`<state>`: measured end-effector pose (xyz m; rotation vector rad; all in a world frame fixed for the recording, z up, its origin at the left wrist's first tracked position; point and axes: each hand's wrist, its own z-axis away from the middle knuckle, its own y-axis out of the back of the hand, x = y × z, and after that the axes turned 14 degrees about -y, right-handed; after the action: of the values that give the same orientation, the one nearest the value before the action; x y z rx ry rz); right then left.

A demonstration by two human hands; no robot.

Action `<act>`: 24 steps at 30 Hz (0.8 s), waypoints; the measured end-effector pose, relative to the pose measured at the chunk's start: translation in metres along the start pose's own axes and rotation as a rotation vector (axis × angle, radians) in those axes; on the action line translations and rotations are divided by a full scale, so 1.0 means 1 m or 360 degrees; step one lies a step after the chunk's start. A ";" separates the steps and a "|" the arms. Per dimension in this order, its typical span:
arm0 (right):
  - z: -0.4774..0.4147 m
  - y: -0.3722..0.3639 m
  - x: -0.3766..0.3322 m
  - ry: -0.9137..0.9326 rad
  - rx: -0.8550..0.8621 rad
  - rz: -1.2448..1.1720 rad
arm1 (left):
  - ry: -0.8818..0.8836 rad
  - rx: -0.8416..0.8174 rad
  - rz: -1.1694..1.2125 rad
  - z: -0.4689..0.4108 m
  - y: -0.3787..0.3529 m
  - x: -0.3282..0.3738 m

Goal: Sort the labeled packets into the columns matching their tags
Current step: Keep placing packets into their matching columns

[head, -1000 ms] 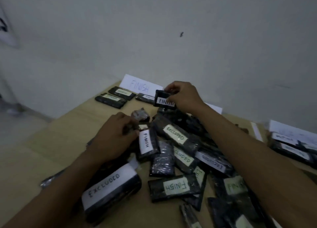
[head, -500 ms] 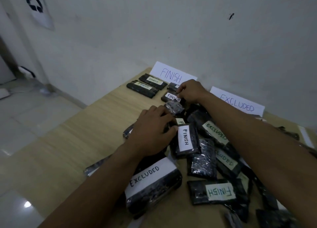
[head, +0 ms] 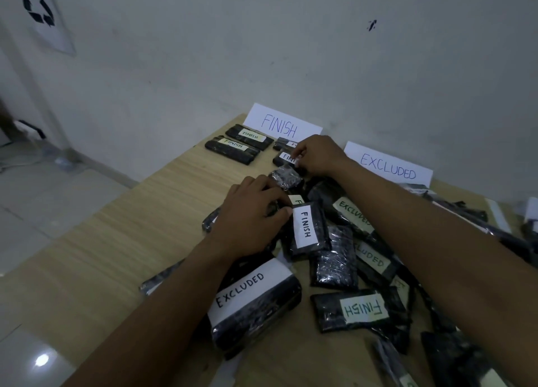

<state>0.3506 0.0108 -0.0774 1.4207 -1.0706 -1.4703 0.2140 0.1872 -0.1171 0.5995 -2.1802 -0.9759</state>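
The left side of the table [head: 122, 241] is lying bare, so I am finding lots of room to pass there. The heap of packets [head: 334, 258] is filling the middle and the right side. At the far edge, four FINISH packets [head: 233, 151] are lying just before the FINISH sign [head: 281, 124], leaving a thin gap down their middle.

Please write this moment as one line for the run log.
right hand: holds small black plastic-wrapped packet tagged FINISH, below white paper FINISH sign | left hand: on loose packet pile, grip unclear
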 end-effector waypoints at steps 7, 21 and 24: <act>0.007 0.000 0.002 0.0101 0.0027 0.0099 | 0.0097 0.0036 0.0230 -0.002 0.003 0.000; 0.108 0.044 0.008 0.0244 0.0074 -0.0377 | 0.0126 0.0012 0.0323 -0.001 0.010 0.010; 0.165 0.057 0.026 0.0253 0.0004 -0.0435 | 0.0119 0.0095 0.0427 -0.002 0.014 0.021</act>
<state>0.1840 -0.0257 -0.0304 1.7076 -0.8041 -1.5136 0.1994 0.1817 -0.0971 0.3523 -2.1612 -0.7374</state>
